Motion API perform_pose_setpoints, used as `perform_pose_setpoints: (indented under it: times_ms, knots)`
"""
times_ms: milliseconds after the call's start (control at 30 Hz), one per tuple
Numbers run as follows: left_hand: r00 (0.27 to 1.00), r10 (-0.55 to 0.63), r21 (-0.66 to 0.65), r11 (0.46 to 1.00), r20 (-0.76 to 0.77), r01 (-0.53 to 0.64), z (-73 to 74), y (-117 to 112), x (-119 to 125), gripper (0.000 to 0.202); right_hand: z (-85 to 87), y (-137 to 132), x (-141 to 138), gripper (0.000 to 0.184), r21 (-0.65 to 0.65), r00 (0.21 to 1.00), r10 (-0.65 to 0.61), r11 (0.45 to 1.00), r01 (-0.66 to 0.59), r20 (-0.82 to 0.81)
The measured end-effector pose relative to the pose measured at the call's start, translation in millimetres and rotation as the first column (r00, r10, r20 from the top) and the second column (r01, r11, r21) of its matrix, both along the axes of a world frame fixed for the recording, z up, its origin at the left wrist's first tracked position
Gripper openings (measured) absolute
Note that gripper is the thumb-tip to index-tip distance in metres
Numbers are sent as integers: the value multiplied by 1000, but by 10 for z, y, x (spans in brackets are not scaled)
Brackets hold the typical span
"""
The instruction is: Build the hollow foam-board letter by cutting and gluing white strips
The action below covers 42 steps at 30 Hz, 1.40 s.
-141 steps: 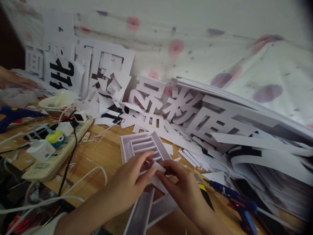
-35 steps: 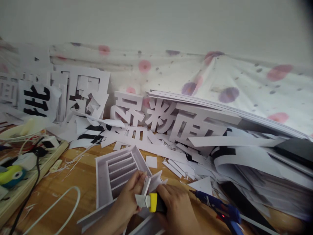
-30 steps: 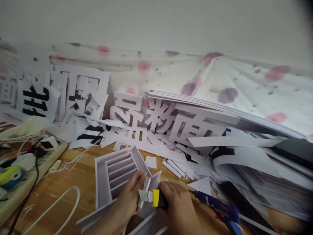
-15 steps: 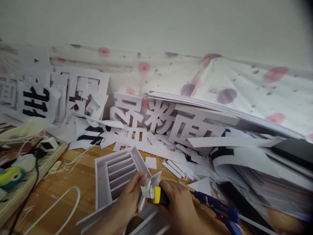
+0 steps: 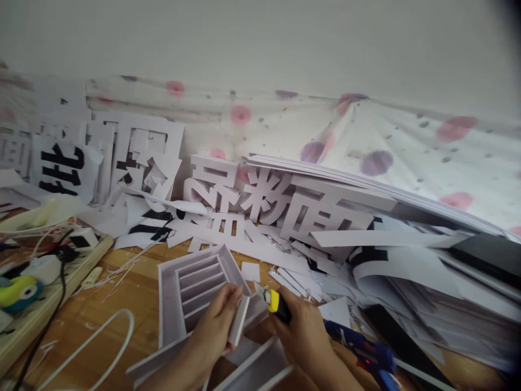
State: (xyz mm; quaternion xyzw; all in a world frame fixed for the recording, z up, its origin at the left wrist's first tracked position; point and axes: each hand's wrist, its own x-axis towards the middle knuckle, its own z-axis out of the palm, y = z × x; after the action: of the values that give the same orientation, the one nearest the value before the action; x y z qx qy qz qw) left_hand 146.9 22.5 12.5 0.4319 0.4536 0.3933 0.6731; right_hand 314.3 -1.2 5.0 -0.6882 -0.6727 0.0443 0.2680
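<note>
My left hand (image 5: 217,324) pinches a short white foam-board strip (image 5: 239,320), holding it on edge just in front of a white foam-board letter frame (image 5: 191,285) with several slats that lies on the wooden table (image 5: 122,293). My right hand (image 5: 303,331) is closed round a utility knife with a yellow and black handle (image 5: 275,303); its blade points up and left, just clear of the strip's top end. More white frame pieces (image 5: 256,369) lie under both hands.
A blue glue gun (image 5: 366,355) lies right of my right hand. Cut-out white characters (image 5: 285,201) and paper offcuts pile up behind and to the right. A power strip (image 5: 49,282) with plugs, cables and a bowl (image 5: 24,220) sits at the left.
My right hand drew the knife from the left side of the strip to its right, away from it. The folded flap that stood behind the strip is gone. The view tipped up since the oldest frame.
</note>
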Motion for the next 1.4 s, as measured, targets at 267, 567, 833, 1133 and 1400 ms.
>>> perform_pose_setpoints:
  times_ms: [267,567,833,1133,1400]
  knots:
    - [970,83,82,991,229,-104,-65,94,59,44,86,-60,-127,30,-24,606,189,945,-326,-773]
    - [919,-43,103,995,392,3,66,29,46,33,132,-68,-75,15,59,716,228,966,-253,-660]
    - [950,-201,-95,969,238,228,65,43,65,42,346,-178,-20,47,221,851,476,874,-432,-221]
    - [931,4,-142,989,364,51,155,52,79,49,156,-118,-53,24,138,981,169,978,-156,-92]
    - [913,44,-152,988,406,19,136,65,46,35,140,-177,-240,13,-59,969,246,967,-247,-18]
